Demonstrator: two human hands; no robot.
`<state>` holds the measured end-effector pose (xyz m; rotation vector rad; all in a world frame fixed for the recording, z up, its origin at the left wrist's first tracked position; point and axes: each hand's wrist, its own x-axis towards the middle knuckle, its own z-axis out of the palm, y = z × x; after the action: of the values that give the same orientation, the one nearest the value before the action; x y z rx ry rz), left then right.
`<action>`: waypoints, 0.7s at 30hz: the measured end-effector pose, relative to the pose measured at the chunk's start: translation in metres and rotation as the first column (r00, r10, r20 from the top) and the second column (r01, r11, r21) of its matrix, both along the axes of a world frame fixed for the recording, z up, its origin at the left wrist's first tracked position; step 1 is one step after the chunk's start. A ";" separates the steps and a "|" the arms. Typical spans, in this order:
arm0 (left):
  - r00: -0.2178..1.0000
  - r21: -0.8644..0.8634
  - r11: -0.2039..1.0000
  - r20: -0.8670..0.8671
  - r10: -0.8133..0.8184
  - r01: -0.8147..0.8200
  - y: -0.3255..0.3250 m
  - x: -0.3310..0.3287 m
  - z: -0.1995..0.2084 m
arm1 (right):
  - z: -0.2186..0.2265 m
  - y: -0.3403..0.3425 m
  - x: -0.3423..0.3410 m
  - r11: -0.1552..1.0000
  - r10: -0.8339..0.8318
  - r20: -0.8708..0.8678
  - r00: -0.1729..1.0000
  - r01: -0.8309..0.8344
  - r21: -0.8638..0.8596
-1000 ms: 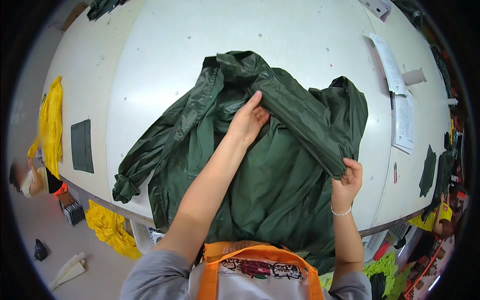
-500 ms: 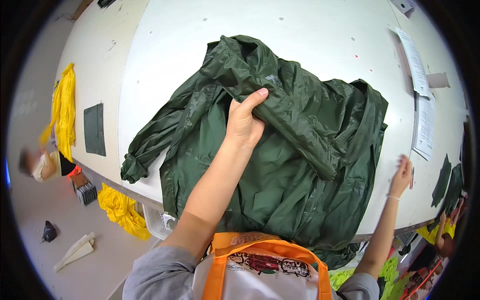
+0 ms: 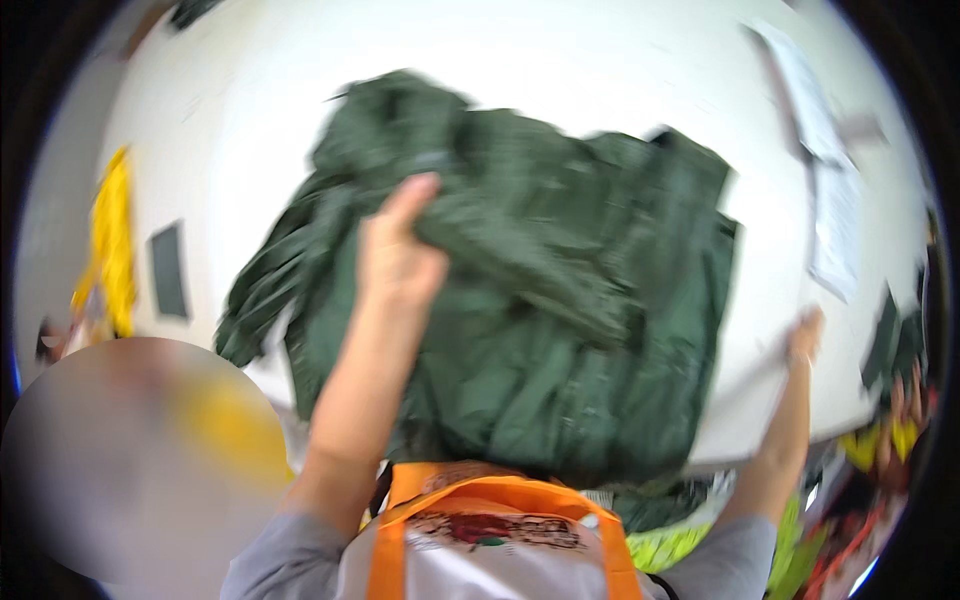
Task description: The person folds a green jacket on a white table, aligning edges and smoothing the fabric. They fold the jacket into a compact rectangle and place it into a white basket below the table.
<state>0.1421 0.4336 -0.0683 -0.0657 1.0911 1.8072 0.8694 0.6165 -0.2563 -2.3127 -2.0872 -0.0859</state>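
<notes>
A dark green jacket-like garment (image 3: pixel 540 400) of thin, slightly shiny fabric lies spread and crumpled on the white table (image 3: pixel 620 60). My left hand (image 3: pixel 402 250) grips a fold of it near the upper left part, thumb on top and fingers hidden beneath the cloth. From there a thick folded band of the fabric slants down to the right. One gathered sleeve (image 3: pixel 270 265) trails toward the left. Apart from the garment, my right hand (image 3: pixel 806 335) reaches out over the table's right side, below the papers. Motion blur smears its fingers, so whether it holds anything is unclear.
White printed sheets (image 3: pixel 835 225) lie at the right. Dark green cut pieces (image 3: pixel 882 345) are at the far right edge. On the left are a dark flat rectangle (image 3: pixel 169 268) and yellow cloth (image 3: pixel 113 245). A round blurred patch covers the lower left.
My left hand has moved left, taking the held fold with it, and the garment has shifted left in view. My right hand reaches slightly farther out. The picture is blurrier.
</notes>
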 end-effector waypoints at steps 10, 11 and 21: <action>0.992 0.025 0.999 0.121 0.019 -0.023 -0.038 -0.021 -0.011 | 0.050 0.014 -0.067 0.983 -0.181 -0.127 0.975 0.181 -0.012; 0.992 0.035 0.999 0.129 -0.011 0.007 -0.036 -0.022 -0.012 | 0.038 -0.001 -0.040 0.985 -0.064 -0.032 0.997 0.068 0.158; 0.995 0.296 0.950 -0.012 -0.096 0.095 -0.075 0.015 0.047 | 0.131 -0.070 -0.227 0.935 -0.159 -0.923 0.349 0.354 -0.027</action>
<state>0.1573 0.3589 -0.0212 0.1623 0.7967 1.8624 0.6422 0.5464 -0.1254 -1.8019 -1.0455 0.8025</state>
